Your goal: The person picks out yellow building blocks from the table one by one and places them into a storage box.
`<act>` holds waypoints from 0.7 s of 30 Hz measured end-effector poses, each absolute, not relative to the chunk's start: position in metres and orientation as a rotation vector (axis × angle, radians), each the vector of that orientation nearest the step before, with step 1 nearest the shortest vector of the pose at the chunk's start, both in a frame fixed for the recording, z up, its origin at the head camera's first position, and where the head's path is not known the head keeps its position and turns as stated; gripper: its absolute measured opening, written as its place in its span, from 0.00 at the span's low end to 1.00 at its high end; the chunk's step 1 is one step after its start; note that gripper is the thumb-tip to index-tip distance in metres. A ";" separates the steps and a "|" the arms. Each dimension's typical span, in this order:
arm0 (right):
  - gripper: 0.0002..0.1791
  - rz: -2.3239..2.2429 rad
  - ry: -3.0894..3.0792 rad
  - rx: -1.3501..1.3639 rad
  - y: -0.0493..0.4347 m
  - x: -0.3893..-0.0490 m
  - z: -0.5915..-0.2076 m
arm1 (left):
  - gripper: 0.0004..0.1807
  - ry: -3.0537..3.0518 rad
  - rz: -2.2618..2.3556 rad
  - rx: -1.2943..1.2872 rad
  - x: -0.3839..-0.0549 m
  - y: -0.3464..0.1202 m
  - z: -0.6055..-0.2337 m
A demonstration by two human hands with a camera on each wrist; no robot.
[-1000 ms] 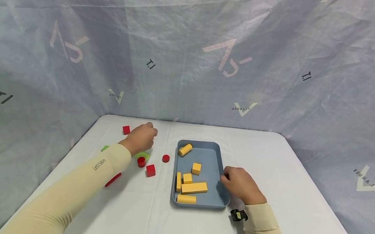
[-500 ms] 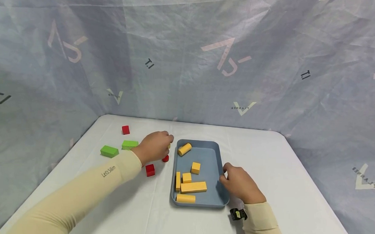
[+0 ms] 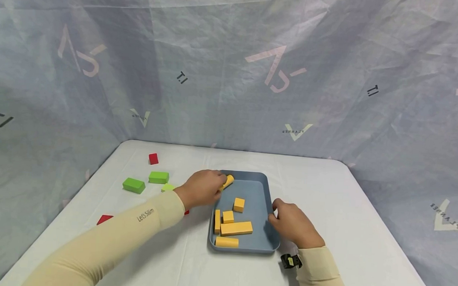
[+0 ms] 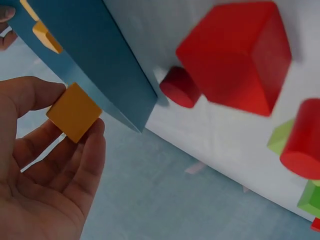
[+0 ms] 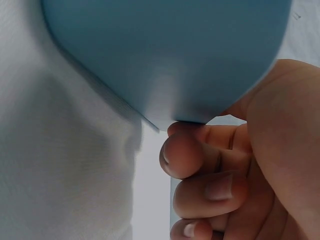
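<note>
My left hand (image 3: 202,188) is over the far left edge of the blue-grey tray (image 3: 255,193), beside a yellow cylinder (image 3: 229,182). In the left wrist view, its thumb and fingertips pinch a yellow block (image 4: 74,112) with a square face. My right hand (image 3: 295,223) is at the tray's right wall. The right wrist view shows it gripping that wall, thumb partly hidden behind it and fingers curled outside. Inside the tray lie two yellow cubes (image 3: 239,205), a long yellow block (image 3: 236,228), a thin upright one (image 3: 217,221) and another yellow cylinder (image 3: 226,242).
Left of the tray are two green blocks (image 3: 133,185), a light green piece (image 3: 168,187), a red cube (image 3: 153,159) and a red piece (image 3: 104,219). The left wrist view shows a large red block (image 4: 235,57) and red cylinders (image 4: 180,87). A curtain (image 3: 232,75) surrounds the table.
My left hand has moved right, from over the pieces on the table to the tray's far left edge, carrying the yellow block. My right hand stays at the tray wall.
</note>
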State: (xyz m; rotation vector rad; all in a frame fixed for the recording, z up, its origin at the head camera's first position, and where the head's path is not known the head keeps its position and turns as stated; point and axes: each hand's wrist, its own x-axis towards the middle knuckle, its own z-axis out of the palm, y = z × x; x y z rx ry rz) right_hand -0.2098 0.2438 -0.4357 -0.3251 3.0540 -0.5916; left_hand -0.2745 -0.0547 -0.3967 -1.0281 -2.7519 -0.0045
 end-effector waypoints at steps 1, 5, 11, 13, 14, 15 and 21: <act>0.12 -0.592 3.054 -0.326 0.244 -0.210 -0.435 | 0.14 -2.758 -0.009 -1.035 -0.273 -0.053 -0.398; 0.12 -0.599 3.049 -0.318 0.243 -0.210 -0.435 | 0.15 -2.775 -0.032 -1.067 -0.269 -0.047 -0.399; 0.12 -0.612 3.041 -0.314 0.244 -0.210 -0.437 | 0.13 -2.802 -0.016 -1.100 -0.268 -0.042 -0.406; 0.12 -0.619 3.036 -0.312 0.244 -0.210 -0.437 | 0.12 -2.812 -0.011 -1.110 -0.268 -0.040 -0.409; 0.12 -0.621 3.035 -0.312 0.243 -0.210 -0.437 | 0.12 -2.816 -0.017 -1.117 -0.268 -0.039 -0.410; 0.12 -0.624 3.036 -0.313 0.243 -0.210 -0.437 | 0.11 -2.818 -0.022 -1.120 -0.269 -0.039 -0.411; 0.12 -0.617 3.044 -0.314 0.244 -0.209 -0.436 | 0.08 -2.815 0.001 -1.141 -0.269 -0.035 -0.416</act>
